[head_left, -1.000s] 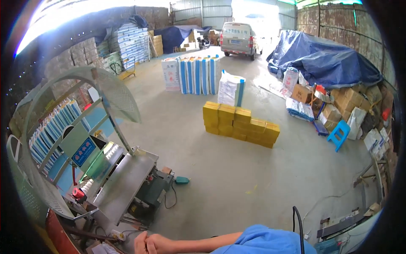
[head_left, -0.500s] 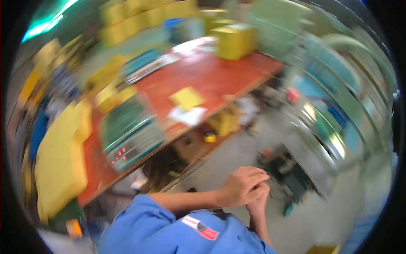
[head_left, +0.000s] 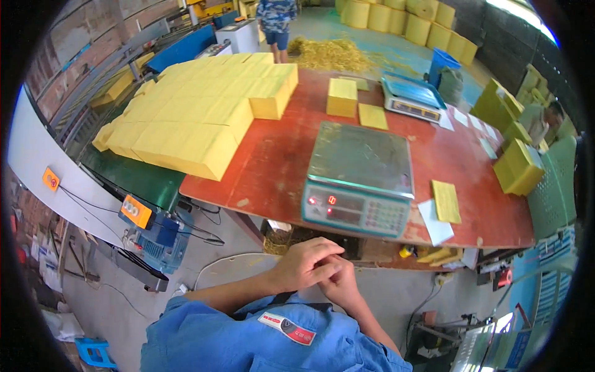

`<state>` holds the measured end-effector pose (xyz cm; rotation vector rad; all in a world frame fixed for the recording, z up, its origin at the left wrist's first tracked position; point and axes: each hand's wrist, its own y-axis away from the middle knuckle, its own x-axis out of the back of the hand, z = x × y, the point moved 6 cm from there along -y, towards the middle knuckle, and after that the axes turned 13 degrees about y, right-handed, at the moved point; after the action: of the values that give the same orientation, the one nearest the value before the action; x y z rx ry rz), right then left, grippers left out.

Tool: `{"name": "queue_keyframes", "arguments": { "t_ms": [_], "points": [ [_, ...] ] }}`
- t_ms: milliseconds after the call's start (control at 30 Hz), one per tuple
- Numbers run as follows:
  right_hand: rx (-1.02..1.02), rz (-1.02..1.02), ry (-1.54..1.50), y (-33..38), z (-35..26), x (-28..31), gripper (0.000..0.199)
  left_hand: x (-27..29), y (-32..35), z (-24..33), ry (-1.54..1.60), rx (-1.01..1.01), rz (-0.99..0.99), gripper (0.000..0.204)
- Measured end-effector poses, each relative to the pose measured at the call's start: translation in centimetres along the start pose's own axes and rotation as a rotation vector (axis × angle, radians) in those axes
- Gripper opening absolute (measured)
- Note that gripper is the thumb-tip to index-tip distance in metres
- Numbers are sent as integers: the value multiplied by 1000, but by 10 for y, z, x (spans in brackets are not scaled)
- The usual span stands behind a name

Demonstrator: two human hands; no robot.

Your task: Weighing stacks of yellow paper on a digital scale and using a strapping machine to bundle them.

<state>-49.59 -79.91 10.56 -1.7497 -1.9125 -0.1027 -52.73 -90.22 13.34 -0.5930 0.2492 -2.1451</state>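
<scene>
My left hand (head_left: pixel 305 263) and my right hand (head_left: pixel 341 280) meet in front of my blue shirt, short of the table edge. Both have curled fingers, the left's lying against the right's. Whether anything is between them is hidden. Closest to them on the red table (head_left: pixel 260 167) is a scale (head_left: pixel 359 180) with a bare metal pan and lit red digits. Right of the scale, a yellow sheet stack (head_left: pixel 446 201) partly overlaps a white paper (head_left: pixel 436 222). Behind the scale stand a yellow block (head_left: pixel 341 97) and a flat yellow piece (head_left: pixel 372 116).
Many yellow blocks (head_left: pixel 198 118) fill the left, beside a green conveyor belt (head_left: pixel 136 177). A second scale (head_left: pixel 414 99) sits farther back. More yellow blocks (head_left: pixel 519 167) stand at right. One person (head_left: pixel 277 25) stands beyond the table, another (head_left: pixel 539 121) at far right. Cables (head_left: pixel 211 239) hang at left.
My view has swung left, so the table and scale now lie straight ahead and the block rows show fully. My hands stay together in front of my body.
</scene>
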Motion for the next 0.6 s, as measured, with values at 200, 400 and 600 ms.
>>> {"name": "queue_keyframes", "arguments": {
  "t_ms": [200, 400, 600],
  "points": [
    [7, -175, -58, -121, 15, -110, 24, 175, -41, -66, -273, -46, 182, 28],
    [29, -34, 71, -220, 47, -185, 40, 360, -177, -184, -616, -66, 319, 43],
    [-110, 61, 107, -246, 100, -199, 35, 429, -312, -308, -725, 297, 237, 60]
  ]
}}
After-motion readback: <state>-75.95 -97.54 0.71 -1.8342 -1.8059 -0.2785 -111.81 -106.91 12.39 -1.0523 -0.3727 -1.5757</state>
